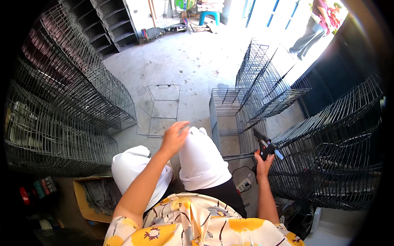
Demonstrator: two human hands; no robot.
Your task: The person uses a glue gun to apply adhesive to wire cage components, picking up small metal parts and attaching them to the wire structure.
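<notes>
My right hand (264,163) is wrapped round a black glue gun (266,146) beside the stack of wire racks on the right. A pale blue stick pokes from the gun's rear. My left hand (174,138) is over my knees with its fingers loosely bent and apart, slightly blurred, and nothing shows in it. White cloth covers (202,160) lie over both knees. Beyond the left hand, a thin wire frame (179,102) stands on the floor. Just right of my knees is a black wire cage (219,110), beside more wire cages (262,78).
Tall stacks of wire panels (74,82) line the left, and more wire racks (328,151) crowd the right. A power strip (243,185) with a cord lies by my right thigh. A cardboard box (84,205) sits at lower left. Near the doorway stands another person (314,30).
</notes>
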